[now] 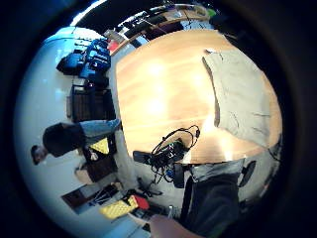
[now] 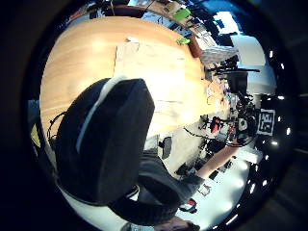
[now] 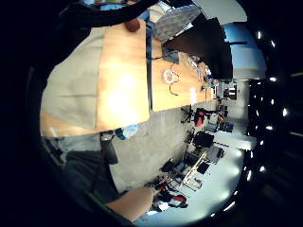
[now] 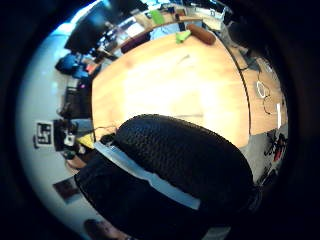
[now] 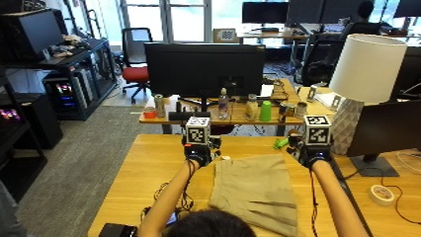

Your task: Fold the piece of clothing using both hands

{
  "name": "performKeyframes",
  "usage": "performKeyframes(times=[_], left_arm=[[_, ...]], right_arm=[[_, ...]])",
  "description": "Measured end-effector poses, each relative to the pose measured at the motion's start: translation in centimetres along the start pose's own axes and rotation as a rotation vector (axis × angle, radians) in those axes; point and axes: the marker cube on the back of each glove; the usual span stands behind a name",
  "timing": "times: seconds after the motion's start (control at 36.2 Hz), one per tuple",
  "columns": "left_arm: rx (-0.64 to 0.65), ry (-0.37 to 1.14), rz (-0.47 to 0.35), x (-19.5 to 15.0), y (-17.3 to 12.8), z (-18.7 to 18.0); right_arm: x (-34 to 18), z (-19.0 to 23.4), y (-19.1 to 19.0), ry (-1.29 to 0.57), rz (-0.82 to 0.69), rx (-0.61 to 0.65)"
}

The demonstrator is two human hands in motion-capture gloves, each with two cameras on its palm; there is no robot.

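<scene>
Clearly the main risk from here, as we judge it, is an uneven fold: if our two hands take the far corners at different moments or at unequal spots, the cloth [image 5: 253, 190] could skew, and the pleats near its near edge could bunch instead of lying flat. A second risk is dragging the whole garment across the smooth table [image 5: 151, 163] rather than lifting it, since nothing pins it down.

Our left hand [image 5: 197, 154] sits at about 11 o'clock from the cloth's centre, just beside its far left corner; our right hand [image 5: 315, 155] sits at about 1 o'clock, a little outside the far right corner. In the outside view we see only the backs of the gloves, so we cannot tell whether either grip is apart or together, nor whether either touches the fabric. In the palm views the garment lies untouched below, which suggests both hands are raised above the table.

The cloth is a beige-khaki garment, spread flat, running from the far middle of the table toward us. Its far part looks smooth; its near part shows a few pleat lines or seams. A small green thing [image 5: 281, 143] lies on the table close to the right hand.
</scene>
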Motion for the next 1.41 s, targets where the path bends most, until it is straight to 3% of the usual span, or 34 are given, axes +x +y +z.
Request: performKeyframes(times=[0.44,0.69,0.8,0.94,1.13,1.41], left_arm=[[0.006,-0.002,0.002,0.0,-0.5,0.4],[0.008,-0.030,-0.007,0.4,-0.9,1.1],[0.000,0.014,0.024,0.6,-0.9,1.4],[0.031,0.034,0.008,0.3,-0.9,0.6],[0.052,-0.007,0.050,0.3,-1.1,0.2],[0.046,-0.111,0.201,1.9,-0.5,3.6]], right_arm=[[-1.6,-0.2,-0.5,-0.103,-0.077,0.016],[-1.3,-0.1,0.4,-0.147,-0.135,0.130],[-0.6,0.1,0.6,-0.146,-0.121,0.063],[0.2,0.3,0.3,-0.142,-0.104,-0.013],[0.7,0.3,0.0,-0.161,-0.094,-0.025],[0.6,4.2,0.5,-0.169,-0.153,-0.125]])
